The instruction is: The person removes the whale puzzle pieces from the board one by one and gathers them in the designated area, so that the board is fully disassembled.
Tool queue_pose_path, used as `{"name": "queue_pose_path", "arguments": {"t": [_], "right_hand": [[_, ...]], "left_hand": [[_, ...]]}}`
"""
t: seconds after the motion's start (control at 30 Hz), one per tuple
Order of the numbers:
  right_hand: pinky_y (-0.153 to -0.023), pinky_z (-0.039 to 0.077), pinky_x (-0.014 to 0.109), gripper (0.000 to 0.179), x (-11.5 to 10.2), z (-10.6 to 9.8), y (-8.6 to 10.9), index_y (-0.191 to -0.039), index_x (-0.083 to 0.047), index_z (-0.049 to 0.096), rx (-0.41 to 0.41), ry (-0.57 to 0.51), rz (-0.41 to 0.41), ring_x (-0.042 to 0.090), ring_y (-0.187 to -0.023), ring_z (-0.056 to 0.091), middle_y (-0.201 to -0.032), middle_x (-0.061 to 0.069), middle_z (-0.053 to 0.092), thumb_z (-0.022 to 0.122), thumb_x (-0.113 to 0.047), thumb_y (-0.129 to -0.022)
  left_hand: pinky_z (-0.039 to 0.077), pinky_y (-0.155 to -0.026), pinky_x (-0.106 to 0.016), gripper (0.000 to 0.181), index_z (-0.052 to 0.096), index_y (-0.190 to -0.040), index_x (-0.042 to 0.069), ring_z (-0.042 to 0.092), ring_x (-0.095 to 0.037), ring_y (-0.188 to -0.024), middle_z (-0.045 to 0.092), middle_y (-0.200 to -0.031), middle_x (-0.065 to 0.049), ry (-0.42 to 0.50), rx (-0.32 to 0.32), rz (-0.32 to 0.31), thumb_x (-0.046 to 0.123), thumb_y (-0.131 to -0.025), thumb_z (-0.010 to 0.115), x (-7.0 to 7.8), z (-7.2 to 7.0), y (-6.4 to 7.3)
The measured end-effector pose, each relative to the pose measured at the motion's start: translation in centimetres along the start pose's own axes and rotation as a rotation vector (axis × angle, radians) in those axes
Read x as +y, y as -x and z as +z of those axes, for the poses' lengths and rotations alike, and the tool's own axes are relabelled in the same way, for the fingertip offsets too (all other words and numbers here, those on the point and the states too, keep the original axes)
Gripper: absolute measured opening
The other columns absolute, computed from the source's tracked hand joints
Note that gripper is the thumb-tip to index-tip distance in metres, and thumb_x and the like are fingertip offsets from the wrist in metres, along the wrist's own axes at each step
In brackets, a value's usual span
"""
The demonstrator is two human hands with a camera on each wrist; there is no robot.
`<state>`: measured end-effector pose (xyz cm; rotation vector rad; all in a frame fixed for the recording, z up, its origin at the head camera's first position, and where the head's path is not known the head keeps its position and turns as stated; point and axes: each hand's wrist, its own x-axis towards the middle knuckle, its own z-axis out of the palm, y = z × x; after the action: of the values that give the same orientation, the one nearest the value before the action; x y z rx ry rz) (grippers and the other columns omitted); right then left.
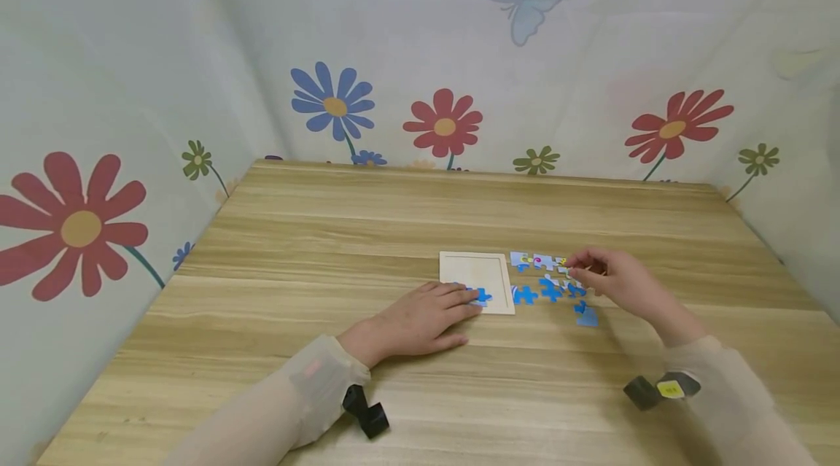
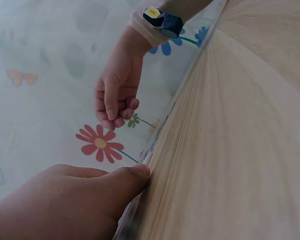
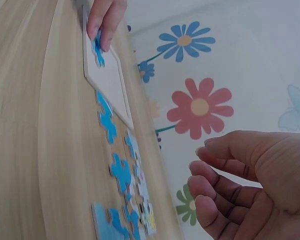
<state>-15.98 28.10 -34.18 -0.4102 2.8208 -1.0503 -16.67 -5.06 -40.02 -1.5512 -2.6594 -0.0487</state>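
My left hand [image 1: 416,319] lies over the lower left of a shallow wooden puzzle tray [image 1: 471,266], its fingers extended onto blue jigsaw pieces [image 1: 484,297] inside. Part of those pieces is hidden under the fingers. To the right of the tray my right hand [image 1: 620,282] hovers over loose jigsaw pieces. In the right wrist view this hand [image 3: 250,187] has loosely bent fingers and holds nothing. Below it lie a blue piece [image 3: 121,172] and a pale blue corner piece [image 3: 104,220]. In the left wrist view the left thumb [image 2: 127,182] rests at the tabletop.
Several loose pieces lie right of the tray, among them a pale one [image 1: 520,259] in the upper row and a blue one [image 1: 525,295] against the tray's right edge. The wooden table [image 1: 367,218] ends at a flowered cloth backdrop [image 1: 394,28] behind and at both sides.
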Motion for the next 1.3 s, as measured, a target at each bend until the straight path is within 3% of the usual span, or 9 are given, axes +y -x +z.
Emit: {"name": "queue_pose_path", "arguments": {"t": [0.43, 0.8, 1.3], "right_hand": [[-0.058, 0.046, 0.021, 0.017, -1.8, 2.7, -2.2, -0.105, -0.002, 0.065, -0.032, -0.010, -0.070, 0.012, -0.073, 0.054, -0.094, 0.010, 0.066, 0.061, -0.014, -0.094], [-0.061, 0.046, 0.020, 0.014, -3.3, 6.0, -3.7, -0.100, -0.003, 0.067, -0.061, -0.031, -0.106, 0.012, -0.074, 0.054, -0.091, 0.009, 0.066, 0.063, -0.013, -0.092], [-0.063, 0.046, 0.021, 0.009, -4.5, 9.0, -4.8, -0.096, -0.005, 0.067, -0.096, 0.011, -0.138, 0.009, -0.071, 0.057, -0.088, 0.006, 0.067, 0.065, -0.012, -0.090]], "left_hand": [[0.035, -0.113, -0.043, 0.048, 0.048, -0.141, 0.025, 0.039, -0.023, -0.140, 0.039, -0.153, -0.004, -0.018, -0.023, 0.000, 0.047, -0.099, 0.044, -0.1, -0.1, -0.3], [0.041, -0.108, -0.038, 0.038, 0.057, -0.130, 0.022, 0.051, -0.020, -0.127, 0.056, -0.136, -0.002, -0.019, 0.067, 0.053, 0.041, -0.097, 0.052, -1.1, -0.5, -0.1], [0.044, -0.105, -0.034, 0.034, 0.064, -0.122, 0.016, 0.057, -0.018, -0.121, 0.064, -0.127, -0.001, -0.006, 0.093, 0.087, 0.036, -0.096, 0.055, -1.4, -0.5, 0.4]]}}
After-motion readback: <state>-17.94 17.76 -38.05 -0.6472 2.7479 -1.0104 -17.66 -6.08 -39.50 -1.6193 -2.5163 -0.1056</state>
